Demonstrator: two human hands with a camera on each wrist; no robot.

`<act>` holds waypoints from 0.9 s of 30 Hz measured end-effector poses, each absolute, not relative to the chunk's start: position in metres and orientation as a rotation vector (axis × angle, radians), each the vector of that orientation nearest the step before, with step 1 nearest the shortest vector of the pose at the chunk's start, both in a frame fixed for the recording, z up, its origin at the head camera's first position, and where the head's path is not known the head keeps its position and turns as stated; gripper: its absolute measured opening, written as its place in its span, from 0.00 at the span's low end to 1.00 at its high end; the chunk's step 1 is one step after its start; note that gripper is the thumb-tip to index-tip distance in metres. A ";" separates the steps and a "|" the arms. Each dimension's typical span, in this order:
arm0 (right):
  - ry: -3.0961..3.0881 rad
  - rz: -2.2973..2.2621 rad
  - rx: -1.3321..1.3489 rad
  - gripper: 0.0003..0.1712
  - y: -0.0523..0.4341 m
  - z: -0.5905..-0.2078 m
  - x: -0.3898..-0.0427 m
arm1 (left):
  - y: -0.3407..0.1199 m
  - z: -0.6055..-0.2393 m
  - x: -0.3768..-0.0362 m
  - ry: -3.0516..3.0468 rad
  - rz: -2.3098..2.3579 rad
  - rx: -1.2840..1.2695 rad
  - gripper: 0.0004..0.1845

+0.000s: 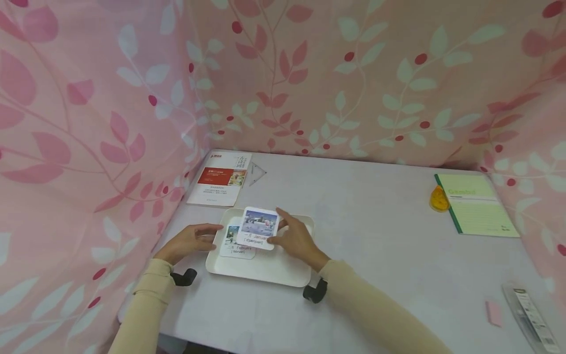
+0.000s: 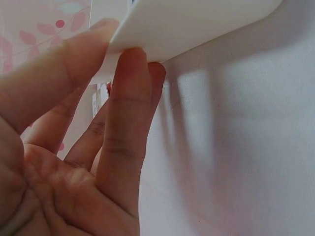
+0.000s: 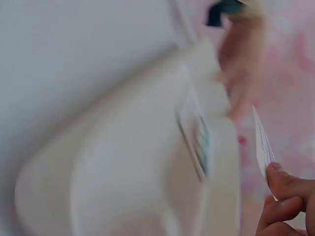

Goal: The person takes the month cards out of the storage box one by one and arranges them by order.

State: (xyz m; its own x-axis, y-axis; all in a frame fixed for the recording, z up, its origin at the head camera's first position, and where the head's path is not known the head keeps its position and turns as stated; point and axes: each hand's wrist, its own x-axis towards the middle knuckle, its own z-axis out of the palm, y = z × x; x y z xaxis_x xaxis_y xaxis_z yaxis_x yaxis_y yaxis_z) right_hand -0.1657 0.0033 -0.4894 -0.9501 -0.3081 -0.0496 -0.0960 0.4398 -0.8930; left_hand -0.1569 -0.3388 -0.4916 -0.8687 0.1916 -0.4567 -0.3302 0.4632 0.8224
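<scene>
- Table (image 1: 376,236) — pale surface inside a pink leaf-print curtain enclosure (image 1: 88,98); a booklet (image 1: 221,179) at far left, a green notebook (image 1: 479,204) at far right with an orange object (image 1: 438,198) just beside it.
- White tray (image 1: 261,268), near left, flat on the table. One picture card (image 1: 236,243), labelled "Februari", lies inside it.
- Right hand (image 1: 296,238): thumb and fingers pinch the right edge of a second picture card (image 1: 258,227), snow scene, held tilted just above the tray and overlapping the first card. Right wrist view is blurred but shows the fingertips (image 3: 283,189) on the card's edge.
- Left hand (image 1: 190,241): fingers straight, tips against the tray's left rim (image 2: 197,24), steadying it.
- Judgement — keep the left hand bracing the tray; lower the held card flat, edges squared to the card beneath, and let go only once it rests.
</scene>
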 end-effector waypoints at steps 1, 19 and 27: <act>2.471 -1.573 -0.317 0.54 0.017 -0.485 -0.167 | -0.340 -0.493 -0.156 2.223 1.402 -0.118 0.33; 2.555 -1.151 -0.163 0.51 0.213 -0.528 -0.158 | -0.340 -0.491 -0.153 2.234 1.431 -0.100 0.33; 2.716 -0.980 -0.255 0.51 0.204 -0.521 -0.157 | -0.336 -0.493 -0.156 2.218 1.450 -0.073 0.33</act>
State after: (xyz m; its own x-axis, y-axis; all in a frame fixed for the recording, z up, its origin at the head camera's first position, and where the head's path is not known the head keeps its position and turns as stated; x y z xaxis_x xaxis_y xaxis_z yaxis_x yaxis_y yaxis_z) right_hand -0.1570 0.2043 -0.5213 -0.9554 -0.2436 -0.1671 -0.0808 0.7596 -0.6453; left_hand -0.1559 -0.3360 -0.4927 -0.8805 0.2148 -0.4227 -0.3010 0.4357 0.8483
